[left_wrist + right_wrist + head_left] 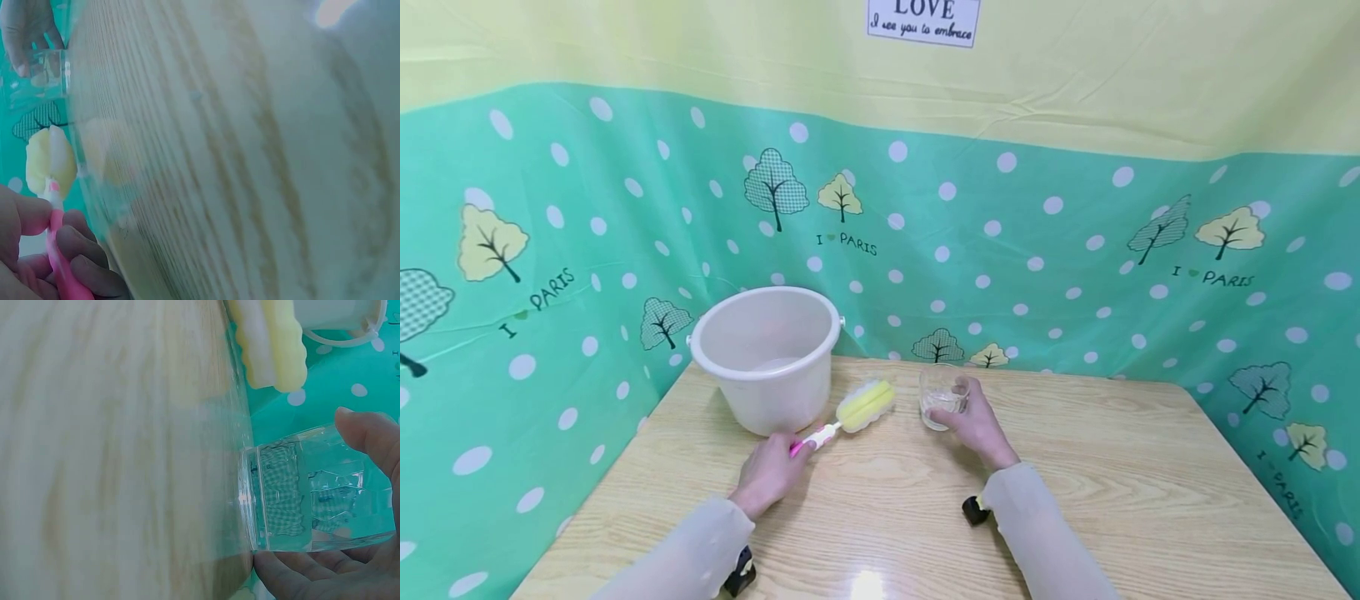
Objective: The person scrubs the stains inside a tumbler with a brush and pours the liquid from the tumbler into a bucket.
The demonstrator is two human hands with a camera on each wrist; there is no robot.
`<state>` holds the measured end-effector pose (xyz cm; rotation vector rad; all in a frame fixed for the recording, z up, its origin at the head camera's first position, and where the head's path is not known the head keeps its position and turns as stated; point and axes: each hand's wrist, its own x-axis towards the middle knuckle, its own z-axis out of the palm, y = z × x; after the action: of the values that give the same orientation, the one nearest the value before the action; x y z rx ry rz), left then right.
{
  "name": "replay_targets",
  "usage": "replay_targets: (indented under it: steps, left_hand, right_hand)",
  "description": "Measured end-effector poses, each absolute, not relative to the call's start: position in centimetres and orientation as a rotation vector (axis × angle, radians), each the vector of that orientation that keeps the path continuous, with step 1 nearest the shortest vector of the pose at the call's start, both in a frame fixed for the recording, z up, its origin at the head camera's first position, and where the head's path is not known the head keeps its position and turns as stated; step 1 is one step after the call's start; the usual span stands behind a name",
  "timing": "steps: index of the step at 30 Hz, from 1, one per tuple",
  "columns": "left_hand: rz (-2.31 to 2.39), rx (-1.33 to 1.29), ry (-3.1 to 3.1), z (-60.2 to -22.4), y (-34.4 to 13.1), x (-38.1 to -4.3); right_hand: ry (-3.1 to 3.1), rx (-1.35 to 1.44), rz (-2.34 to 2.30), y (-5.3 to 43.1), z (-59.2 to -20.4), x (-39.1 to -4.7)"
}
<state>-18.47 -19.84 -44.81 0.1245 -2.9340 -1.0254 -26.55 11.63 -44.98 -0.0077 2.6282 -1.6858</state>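
Observation:
In the head view my left hand grips the pink and white handle of a sponge bottle brush. Its ridged yellow and white head points right, toward a clear drinking glass. The left wrist view shows the thumb and curled fingers around the pink handle. My right hand holds the glass from its right side, thumb on the near side and fingers on the other. In the right wrist view the glass has its base at the tabletop. The brush head and the glass are apart.
A white bucket stands at the back left of the wood-grain table, behind the left hand. A green and yellow curtain with trees and dots hangs along the back and sides. Black wrist cameras sit near both sleeves.

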Motion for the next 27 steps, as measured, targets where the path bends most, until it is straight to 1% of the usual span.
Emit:
replay_targets:
  steps: [19,27]
  left_hand:
    - [-1.006,0.102,-2.936,-45.12,-19.55,-18.58]
    - [-1.000,0.053,-2.908,-45.34,-19.61,-18.25]
  right_hand:
    - [2.632,-0.003,-1.697,11.80,-44.94,-26.57]
    - [2.623,-0.013,-1.702,11.75,-45.05,-26.60]
